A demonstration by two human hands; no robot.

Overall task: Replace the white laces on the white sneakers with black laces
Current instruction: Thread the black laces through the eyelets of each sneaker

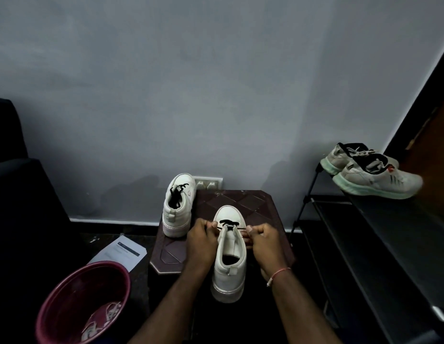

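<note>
White sneaker (229, 264) stood at near edge of brown stool (260, 202) | black lace (227, 223) crossed its toe eyelets | left hand (202, 240), right hand (264, 240): fingers curled, apparently pinching 1 end each | pulling both ends level and untwisted seemed wise

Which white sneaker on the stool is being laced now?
The nearer sneaker, between left hand and right hand, whose fingers pinch its black lace; the far sneaker stands untouched.

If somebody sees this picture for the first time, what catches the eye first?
At bottom centre, the left hand and right hand pinch a black lace on a white sneaker standing on a dark brown stool. A second white sneaker, black-laced, stands behind on its left; grey running shoes sit on a rack at right.
</note>
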